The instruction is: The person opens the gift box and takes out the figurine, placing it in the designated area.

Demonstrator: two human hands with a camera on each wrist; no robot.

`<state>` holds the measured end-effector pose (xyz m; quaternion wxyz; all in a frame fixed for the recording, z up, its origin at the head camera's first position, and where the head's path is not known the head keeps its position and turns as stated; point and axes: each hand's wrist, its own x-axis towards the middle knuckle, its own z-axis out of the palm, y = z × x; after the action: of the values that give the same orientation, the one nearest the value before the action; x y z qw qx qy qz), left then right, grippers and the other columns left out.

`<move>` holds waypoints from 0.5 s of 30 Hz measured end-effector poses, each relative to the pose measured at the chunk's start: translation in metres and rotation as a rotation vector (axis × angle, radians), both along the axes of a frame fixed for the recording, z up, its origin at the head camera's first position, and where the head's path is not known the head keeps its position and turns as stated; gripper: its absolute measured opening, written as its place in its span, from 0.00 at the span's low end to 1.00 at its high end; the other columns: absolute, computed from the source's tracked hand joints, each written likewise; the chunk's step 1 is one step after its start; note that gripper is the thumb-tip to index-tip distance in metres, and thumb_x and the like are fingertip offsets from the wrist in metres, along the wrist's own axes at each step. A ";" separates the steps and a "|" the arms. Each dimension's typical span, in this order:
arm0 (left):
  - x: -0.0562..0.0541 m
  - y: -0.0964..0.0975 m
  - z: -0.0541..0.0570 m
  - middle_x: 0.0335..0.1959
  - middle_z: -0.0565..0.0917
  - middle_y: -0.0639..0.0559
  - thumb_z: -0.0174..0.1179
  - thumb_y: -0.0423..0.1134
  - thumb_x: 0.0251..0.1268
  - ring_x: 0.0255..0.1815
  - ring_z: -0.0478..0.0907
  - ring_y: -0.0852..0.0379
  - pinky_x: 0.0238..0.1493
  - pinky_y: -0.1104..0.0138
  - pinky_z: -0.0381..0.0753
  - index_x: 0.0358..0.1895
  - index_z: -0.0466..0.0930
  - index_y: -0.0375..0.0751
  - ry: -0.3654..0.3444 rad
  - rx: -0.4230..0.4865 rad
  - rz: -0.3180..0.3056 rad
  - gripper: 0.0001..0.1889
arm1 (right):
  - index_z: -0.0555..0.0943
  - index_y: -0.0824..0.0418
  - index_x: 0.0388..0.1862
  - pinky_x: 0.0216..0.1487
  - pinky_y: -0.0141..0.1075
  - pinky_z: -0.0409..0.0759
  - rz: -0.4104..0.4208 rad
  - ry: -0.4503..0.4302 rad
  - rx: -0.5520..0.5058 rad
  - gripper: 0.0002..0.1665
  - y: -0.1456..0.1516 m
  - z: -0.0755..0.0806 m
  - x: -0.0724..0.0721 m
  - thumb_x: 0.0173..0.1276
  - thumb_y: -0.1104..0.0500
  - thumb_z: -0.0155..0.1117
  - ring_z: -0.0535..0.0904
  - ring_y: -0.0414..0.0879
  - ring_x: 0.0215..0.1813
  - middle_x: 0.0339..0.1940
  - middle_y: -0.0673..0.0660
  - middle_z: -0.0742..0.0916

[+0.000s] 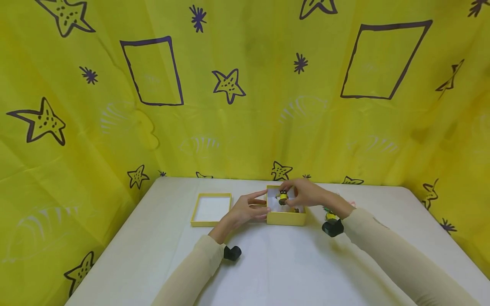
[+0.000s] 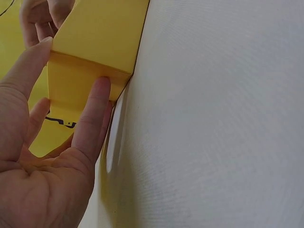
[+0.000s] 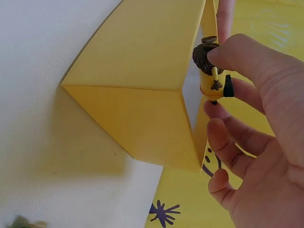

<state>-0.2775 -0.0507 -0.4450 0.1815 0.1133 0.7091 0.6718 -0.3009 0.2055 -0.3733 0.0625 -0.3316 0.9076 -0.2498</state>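
A small yellow toy figurine [image 1: 283, 196] with a dark brown, bushy part is pinched in my right hand [image 1: 305, 192]. In the right wrist view my thumb lies on the brown part of the figurine [image 3: 207, 59], with fingers on the opposite side. It is held at the opening of a yellow box [image 1: 286, 219] with a white inside. Part of another small object [image 1: 296, 210] shows inside by the near wall. My left hand [image 1: 246, 209] touches the box's left side, its extended fingertips against the yellow wall [image 2: 76, 78] in the left wrist view.
Left of the box lies a shallow yellow-edged lid [image 1: 197, 223], white inside up. Another yellow and green figurine [image 1: 331, 216] stands right of the box, partly behind my right wrist, with something pink [image 1: 352, 204] beyond it. A yellow patterned curtain [image 1: 260, 127] hangs behind the white table [image 1: 260, 263].
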 end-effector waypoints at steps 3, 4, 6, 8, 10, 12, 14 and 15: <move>-0.001 0.000 -0.001 0.62 0.79 0.41 0.74 0.35 0.62 0.53 0.85 0.50 0.50 0.60 0.89 0.76 0.71 0.55 -0.005 0.007 -0.003 0.38 | 0.83 0.63 0.58 0.33 0.35 0.78 -0.001 0.016 -0.038 0.25 0.003 0.002 0.002 0.62 0.61 0.75 0.74 0.45 0.34 0.50 0.58 0.87; -0.001 0.000 -0.001 0.62 0.79 0.40 0.74 0.35 0.62 0.53 0.85 0.49 0.50 0.60 0.89 0.76 0.71 0.55 -0.005 0.009 -0.004 0.39 | 0.83 0.63 0.58 0.33 0.35 0.78 -0.003 0.018 -0.049 0.25 0.004 0.003 0.002 0.62 0.61 0.74 0.74 0.45 0.35 0.50 0.58 0.87; -0.002 0.000 -0.001 0.62 0.79 0.40 0.74 0.35 0.62 0.53 0.85 0.49 0.50 0.60 0.89 0.76 0.71 0.55 -0.004 0.011 -0.004 0.38 | 0.83 0.62 0.58 0.34 0.35 0.78 -0.008 0.021 -0.074 0.24 0.005 0.004 0.004 0.62 0.61 0.74 0.75 0.46 0.35 0.51 0.59 0.87; -0.002 0.000 -0.001 0.62 0.79 0.41 0.74 0.35 0.62 0.53 0.85 0.50 0.50 0.60 0.89 0.76 0.71 0.55 -0.002 0.010 -0.004 0.38 | 0.83 0.62 0.58 0.35 0.35 0.78 -0.012 0.020 -0.099 0.24 0.007 0.005 0.006 0.62 0.62 0.73 0.75 0.46 0.36 0.52 0.60 0.86; -0.002 0.000 -0.001 0.62 0.80 0.41 0.75 0.35 0.62 0.52 0.85 0.50 0.50 0.60 0.89 0.76 0.71 0.55 -0.001 0.005 -0.005 0.38 | 0.82 0.62 0.59 0.35 0.35 0.78 -0.026 0.015 -0.112 0.24 0.009 0.006 0.008 0.63 0.61 0.73 0.76 0.47 0.37 0.53 0.60 0.86; -0.002 0.000 -0.001 0.62 0.80 0.41 0.75 0.36 0.62 0.52 0.85 0.50 0.50 0.60 0.89 0.76 0.71 0.55 0.000 0.000 -0.005 0.38 | 0.82 0.62 0.61 0.34 0.34 0.79 -0.037 0.010 -0.129 0.25 0.010 0.007 0.010 0.64 0.61 0.73 0.76 0.47 0.38 0.54 0.60 0.86; -0.001 0.000 -0.001 0.62 0.80 0.41 0.75 0.36 0.62 0.51 0.85 0.50 0.50 0.60 0.89 0.76 0.71 0.55 0.000 -0.004 -0.002 0.38 | 0.82 0.62 0.62 0.33 0.34 0.79 -0.044 0.009 -0.143 0.26 0.011 0.008 0.012 0.64 0.61 0.73 0.77 0.47 0.39 0.56 0.60 0.86; -0.001 0.000 -0.001 0.62 0.80 0.41 0.75 0.36 0.62 0.50 0.86 0.50 0.50 0.60 0.89 0.76 0.71 0.55 0.001 -0.005 -0.002 0.38 | 0.82 0.61 0.62 0.32 0.34 0.79 -0.049 0.009 -0.149 0.27 0.012 0.008 0.013 0.64 0.61 0.73 0.78 0.47 0.39 0.56 0.60 0.85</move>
<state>-0.2788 -0.0507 -0.4458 0.1821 0.1137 0.7108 0.6698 -0.2876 0.2175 -0.3650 0.0275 -0.3141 0.8946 -0.3166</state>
